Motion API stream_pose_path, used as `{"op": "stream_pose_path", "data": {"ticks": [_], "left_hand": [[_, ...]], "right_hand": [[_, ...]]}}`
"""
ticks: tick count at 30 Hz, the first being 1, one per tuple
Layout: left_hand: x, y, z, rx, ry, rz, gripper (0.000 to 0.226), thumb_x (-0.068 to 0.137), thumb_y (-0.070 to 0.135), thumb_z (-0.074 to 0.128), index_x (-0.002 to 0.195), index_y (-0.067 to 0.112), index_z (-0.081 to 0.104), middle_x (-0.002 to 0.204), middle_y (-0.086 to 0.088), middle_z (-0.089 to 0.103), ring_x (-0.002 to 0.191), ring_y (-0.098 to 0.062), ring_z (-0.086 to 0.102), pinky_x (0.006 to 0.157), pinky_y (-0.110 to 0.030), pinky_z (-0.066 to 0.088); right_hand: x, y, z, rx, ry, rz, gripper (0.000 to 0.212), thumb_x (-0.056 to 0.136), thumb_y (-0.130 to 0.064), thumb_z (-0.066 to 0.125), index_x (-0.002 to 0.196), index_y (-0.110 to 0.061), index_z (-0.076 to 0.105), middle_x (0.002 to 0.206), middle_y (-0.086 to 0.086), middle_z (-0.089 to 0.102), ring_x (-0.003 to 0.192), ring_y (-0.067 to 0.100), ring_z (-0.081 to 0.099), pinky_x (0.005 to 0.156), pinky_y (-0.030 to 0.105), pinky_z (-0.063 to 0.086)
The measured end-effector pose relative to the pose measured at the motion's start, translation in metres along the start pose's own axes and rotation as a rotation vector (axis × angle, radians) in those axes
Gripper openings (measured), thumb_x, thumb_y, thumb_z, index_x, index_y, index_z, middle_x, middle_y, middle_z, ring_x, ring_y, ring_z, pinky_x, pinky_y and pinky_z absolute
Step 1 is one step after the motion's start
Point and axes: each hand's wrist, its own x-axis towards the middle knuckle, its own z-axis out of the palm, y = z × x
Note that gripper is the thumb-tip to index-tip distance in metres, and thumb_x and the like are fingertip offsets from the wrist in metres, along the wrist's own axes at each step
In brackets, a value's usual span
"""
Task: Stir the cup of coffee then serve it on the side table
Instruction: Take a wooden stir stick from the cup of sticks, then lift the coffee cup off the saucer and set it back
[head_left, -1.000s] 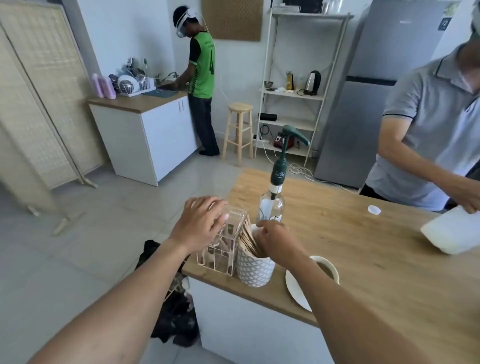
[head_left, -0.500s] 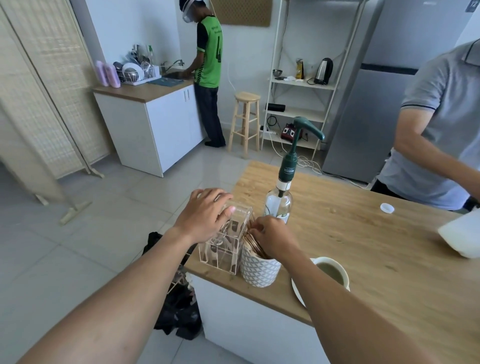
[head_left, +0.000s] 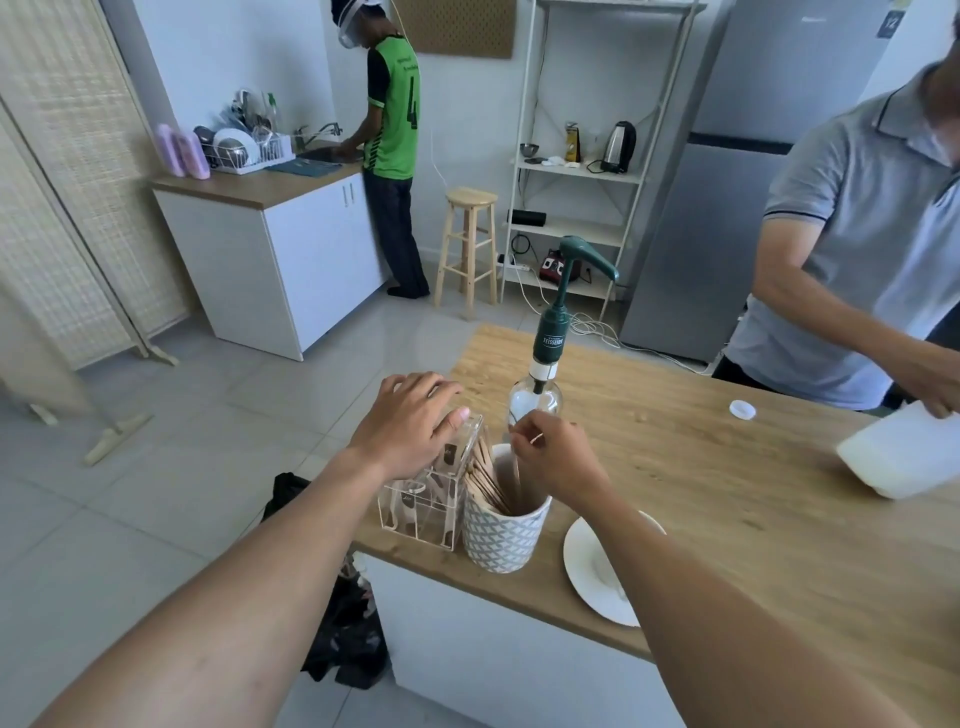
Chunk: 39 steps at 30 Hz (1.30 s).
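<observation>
A white patterned holder (head_left: 501, 535) full of wooden stir sticks (head_left: 485, 480) stands at the near left corner of the wooden counter (head_left: 727, 493). My right hand (head_left: 553, 454) is above it and pinches one thin wooden stick (head_left: 516, 467), partly raised out of the holder. My left hand (head_left: 410, 423) rests with straight fingers on top of a clear acrylic box (head_left: 426, 501) of sachets beside the holder. The white saucer (head_left: 592, 571) lies right of the holder; my right forearm hides most of the coffee cup on it.
A syrup bottle with a green pump (head_left: 545, 364) stands just behind the holder. A person in grey (head_left: 852, 234) handles a white container (head_left: 904, 457) at the counter's right; a small white cap (head_left: 742, 409) lies near. Another person (head_left: 392, 135) stands at the far sink. A stool (head_left: 467, 244) stands beyond.
My right hand has lifted from inside the holder, drawing one stick upward. My forearm now covers the coffee cup. My left hand stays on the acrylic box.
</observation>
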Motion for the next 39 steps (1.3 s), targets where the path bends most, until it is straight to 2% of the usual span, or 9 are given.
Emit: {"op": "stream_pose_path", "data": {"ticks": [3, 9, 14, 19, 25, 28, 32, 35, 39], "left_hand": [[0.005, 0.012, 0.002, -0.015, 0.032, 0.028, 0.058, 0.097, 0.052, 0.021, 0.131, 0.018, 0.054, 0.13, -0.002, 0.055, 0.123, -0.022, 0.05, 0.106, -0.044, 0.032], [0.019, 0.047, 0.003, -0.055, 0.069, 0.101, 0.053, 0.098, 0.047, 0.024, 0.127, 0.016, 0.056, 0.124, -0.003, 0.056, 0.116, -0.023, 0.052, 0.102, -0.043, 0.036], [0.029, 0.078, 0.006, -0.078, 0.067, 0.157, 0.054, 0.096, 0.047, 0.023, 0.127, 0.017, 0.056, 0.122, -0.003, 0.056, 0.115, -0.023, 0.051, 0.099, -0.041, 0.036], [0.033, 0.111, 0.016, -0.123, 0.058, 0.213, 0.053, 0.096, 0.047, 0.025, 0.121, 0.015, 0.059, 0.119, -0.003, 0.057, 0.113, -0.023, 0.052, 0.098, -0.043, 0.039], [0.027, 0.144, 0.039, -0.144, -0.011, 0.289, 0.056, 0.095, 0.049, 0.024, 0.126, 0.015, 0.056, 0.122, -0.004, 0.057, 0.115, -0.025, 0.053, 0.099, -0.043, 0.038], [0.017, 0.157, 0.05, -0.131, -0.086, 0.313, 0.065, 0.092, 0.053, 0.014, 0.131, 0.016, 0.051, 0.128, -0.004, 0.053, 0.119, -0.025, 0.05, 0.103, -0.043, 0.035], [0.005, 0.164, 0.069, -0.094, -0.154, 0.284, 0.076, 0.089, 0.061, 0.005, 0.146, 0.017, 0.031, 0.144, -0.002, 0.043, 0.133, -0.023, 0.039, 0.11, -0.04, 0.028], [-0.002, 0.168, 0.08, -0.153, -0.177, 0.254, 0.074, 0.094, 0.059, 0.014, 0.152, 0.014, 0.019, 0.149, -0.004, 0.038, 0.137, -0.023, 0.034, 0.114, -0.04, 0.024], [-0.011, 0.173, 0.092, -0.197, -0.195, 0.251, 0.077, 0.093, 0.061, 0.018, 0.154, 0.014, 0.01, 0.152, -0.004, 0.035, 0.14, -0.021, 0.029, 0.116, -0.038, 0.022]], "right_hand": [[-0.002, 0.005, -0.019, 0.125, 0.098, 0.03, 0.005, 0.091, -0.023, 0.064, 0.086, -0.023, 0.064, 0.081, -0.012, 0.066, 0.075, 0.01, 0.063, 0.062, 0.018, 0.042], [-0.017, 0.017, -0.063, 0.373, 0.283, 0.106, 0.004, 0.094, -0.019, 0.062, 0.09, -0.018, 0.063, 0.086, 0.001, 0.072, 0.067, 0.011, 0.068, 0.067, 0.031, 0.057], [-0.033, 0.033, -0.101, 0.505, 0.424, 0.19, 0.011, 0.097, -0.011, 0.051, 0.088, -0.01, 0.058, 0.079, 0.006, 0.07, 0.063, 0.013, 0.064, 0.06, 0.029, 0.054], [-0.053, 0.055, -0.133, 0.499, 0.535, 0.26, 0.007, 0.097, -0.011, 0.048, 0.095, -0.008, 0.054, 0.075, 0.006, 0.065, 0.06, 0.013, 0.06, 0.058, 0.028, 0.051], [-0.079, 0.08, -0.148, 0.41, 0.567, 0.325, 0.017, 0.099, -0.015, 0.047, 0.083, -0.016, 0.051, 0.07, 0.004, 0.062, 0.058, 0.015, 0.057, 0.063, 0.035, 0.053], [-0.085, 0.092, -0.147, 0.399, 0.564, 0.361, 0.012, 0.099, -0.014, 0.046, 0.091, -0.012, 0.053, 0.073, 0.006, 0.062, 0.06, 0.016, 0.056, 0.066, 0.038, 0.055], [-0.089, 0.102, -0.146, 0.399, 0.537, 0.405, 0.01, 0.098, -0.012, 0.046, 0.096, -0.011, 0.056, 0.077, 0.005, 0.062, 0.06, 0.015, 0.054, 0.059, 0.029, 0.051], [-0.089, 0.106, -0.144, 0.385, 0.51, 0.425, 0.014, 0.096, -0.009, 0.047, 0.102, -0.011, 0.058, 0.075, 0.003, 0.06, 0.06, 0.015, 0.053, 0.054, 0.025, 0.046], [-0.084, 0.118, -0.138, 0.365, 0.462, 0.441, 0.017, 0.094, -0.007, 0.048, 0.1, -0.012, 0.062, 0.073, 0.001, 0.06, 0.068, 0.018, 0.055, 0.072, 0.041, 0.054]]}}
